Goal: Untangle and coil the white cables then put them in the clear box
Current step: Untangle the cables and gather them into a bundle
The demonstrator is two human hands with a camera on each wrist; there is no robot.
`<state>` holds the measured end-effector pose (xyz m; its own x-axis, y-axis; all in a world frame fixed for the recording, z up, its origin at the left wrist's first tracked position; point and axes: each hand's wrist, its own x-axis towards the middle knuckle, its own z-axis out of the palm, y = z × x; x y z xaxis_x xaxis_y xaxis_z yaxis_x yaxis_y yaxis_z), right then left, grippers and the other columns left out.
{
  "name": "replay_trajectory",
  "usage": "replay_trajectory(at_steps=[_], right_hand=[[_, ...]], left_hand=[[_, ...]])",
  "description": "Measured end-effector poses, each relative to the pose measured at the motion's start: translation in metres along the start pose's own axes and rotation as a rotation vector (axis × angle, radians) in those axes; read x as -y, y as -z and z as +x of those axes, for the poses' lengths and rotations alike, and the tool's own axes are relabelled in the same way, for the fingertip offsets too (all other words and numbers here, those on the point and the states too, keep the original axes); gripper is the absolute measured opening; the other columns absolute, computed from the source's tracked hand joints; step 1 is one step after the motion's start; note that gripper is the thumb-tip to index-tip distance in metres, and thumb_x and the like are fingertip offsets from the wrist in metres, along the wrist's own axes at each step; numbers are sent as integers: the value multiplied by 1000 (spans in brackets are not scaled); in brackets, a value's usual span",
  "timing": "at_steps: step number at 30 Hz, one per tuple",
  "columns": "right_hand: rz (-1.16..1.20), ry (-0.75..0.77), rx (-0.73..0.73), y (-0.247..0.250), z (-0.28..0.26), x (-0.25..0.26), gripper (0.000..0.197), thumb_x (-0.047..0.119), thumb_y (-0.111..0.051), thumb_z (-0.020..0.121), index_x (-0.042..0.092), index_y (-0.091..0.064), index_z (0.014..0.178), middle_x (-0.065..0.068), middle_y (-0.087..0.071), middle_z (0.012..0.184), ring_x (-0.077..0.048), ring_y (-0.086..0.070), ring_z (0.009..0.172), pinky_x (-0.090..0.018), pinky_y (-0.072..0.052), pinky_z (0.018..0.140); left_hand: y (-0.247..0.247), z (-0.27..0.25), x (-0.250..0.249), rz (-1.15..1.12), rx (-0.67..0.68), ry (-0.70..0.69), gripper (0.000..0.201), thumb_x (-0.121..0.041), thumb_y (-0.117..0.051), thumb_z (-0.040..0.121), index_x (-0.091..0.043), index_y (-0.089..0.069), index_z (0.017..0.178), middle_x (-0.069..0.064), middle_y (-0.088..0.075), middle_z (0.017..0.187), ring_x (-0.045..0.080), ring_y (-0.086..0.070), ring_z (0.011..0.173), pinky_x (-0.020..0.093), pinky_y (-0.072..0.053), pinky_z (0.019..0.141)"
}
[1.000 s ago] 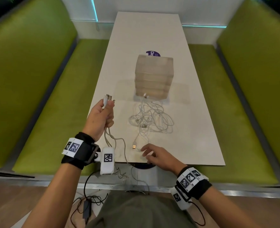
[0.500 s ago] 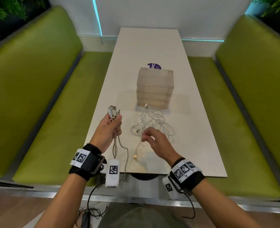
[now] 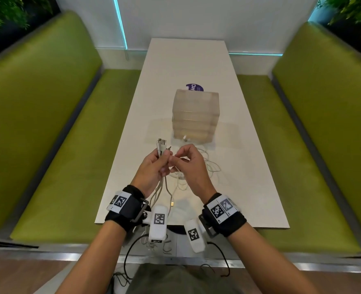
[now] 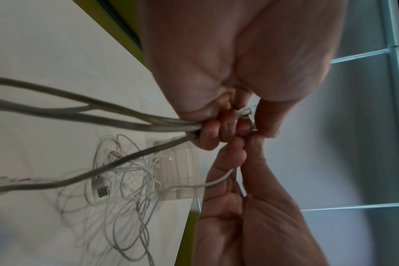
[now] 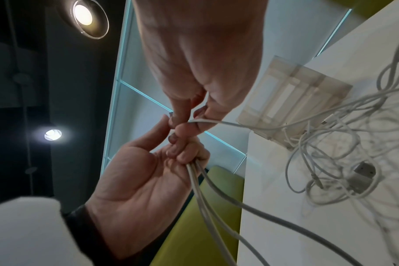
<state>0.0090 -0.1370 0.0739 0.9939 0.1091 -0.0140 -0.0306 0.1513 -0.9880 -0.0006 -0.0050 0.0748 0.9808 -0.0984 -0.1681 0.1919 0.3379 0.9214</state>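
Table: I see a long white table (image 3: 188, 60) running away from me, its far end against a pale wall.
Seating: green padded benches (image 3: 48, 124) flank both long sides.
Lighting: thin cyan strips (image 3: 120, 22) glow on the wall; two round ceiling lamps (image 5: 84, 14) show in the right wrist view.
Sticker: a purple round sticker (image 3: 194, 87) lies on the table just behind the box.
Clear box: the clear box (image 3: 195, 115) stands mid-table, upright.
Loose cables: a tangle of white cables (image 4: 125, 180) lies on the table, one end touching the box's near side.
Left hand: my left hand (image 3: 154, 170) grips a bundle of cables (image 5: 201, 189), fingers curled round it, plugs upward.
Right hand: my right hand (image 3: 191, 164) pinches one thin cable (image 5: 216, 122) between thumb and fingertips, touching the left hand.
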Motion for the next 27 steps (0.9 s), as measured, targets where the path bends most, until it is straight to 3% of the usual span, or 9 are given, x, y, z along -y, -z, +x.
replay_trajectory(at_steps=[2, 5, 8, 10, 13, 17, 21, 25, 27], right_hand=[[-7, -18, 7, 1, 3, -2, 20, 7, -69, 83, 9, -49, 86, -12, -53, 85, -28, -62, 76, -44, -56, 68], [-77, -50, 88, 3, 6, 1, 21, 10, -69, 84, 8, -48, 83, -11, -54, 80, -21, -62, 64, -29, -54, 58], [-141, -73, 137, 1, 5, 1, 22, 14, -68, 86, 10, -48, 79, -7, -58, 71, -20, -59, 58, -27, -51, 52], [-96, -82, 149, 0, 5, 0, 20, 12, -68, 86, 9, -48, 81, -8, -59, 70, -20, -57, 57, -27, -48, 51], [-189, -91, 275, -1, 7, -1, 15, 14, -66, 87, 11, -52, 88, -7, -63, 76, -16, -57, 64, -26, -47, 60], [-641, -93, 479, 6, 8, -7, 15, 18, -54, 93, 9, -66, 95, -6, -72, 87, -6, -60, 79, -15, -41, 70], [-593, -33, 493, 4, 5, -8, 23, 17, -49, 97, 9, -70, 94, -8, -71, 79, -9, -62, 76, -8, -41, 69], [-615, -36, 552, -7, 3, -11, 23, 17, -50, 96, 7, -65, 82, -5, -67, 71, -14, -62, 65, -21, -48, 70], [-612, -78, 543, -7, 2, -13, 21, 19, -51, 95, 6, -62, 84, -2, -66, 69, -16, -63, 64, -26, -50, 70]], left_hand=[[-2, -1, 1, 4, 2, 5, 25, -30, -58, 91, -7, -55, 99, -6, -48, 58, 17, -42, 69, 48, -45, 93], [1, -2, 0, -29, 1, -13, 17, -25, -58, 91, -9, -53, 95, -4, -51, 68, 13, -44, 67, 36, -42, 78], [6, 1, -3, -44, -4, -7, 4, -13, -51, 94, -11, -52, 91, 0, -50, 81, 13, -44, 71, 25, -37, 66], [8, 2, -5, -66, -7, 0, 12, -11, -45, 96, -10, -53, 88, 1, -54, 81, 14, -45, 71, 26, -37, 65], [14, 4, -8, -60, -32, -31, 19, -16, -44, 98, -9, -56, 86, 2, -61, 75, 16, -48, 63, 31, -42, 63], [23, 6, -16, -57, -153, -108, 24, -16, -39, 101, -12, -55, 84, -2, -66, 69, 6, -45, 55, 19, -38, 59], [25, 6, -16, -12, -167, -110, 34, -29, -34, 102, -11, -55, 82, -2, -64, 65, 9, -47, 58, 21, -38, 63], [15, 5, -12, -73, -164, -96, 43, -43, -32, 99, -12, -50, 75, -2, -52, 53, 16, -63, 71, 30, -52, 77], [10, 4, -14, -115, -185, -87, 44, -46, -30, 98, -13, -45, 73, -4, -40, 48, 17, -65, 64, 32, -57, 72]])
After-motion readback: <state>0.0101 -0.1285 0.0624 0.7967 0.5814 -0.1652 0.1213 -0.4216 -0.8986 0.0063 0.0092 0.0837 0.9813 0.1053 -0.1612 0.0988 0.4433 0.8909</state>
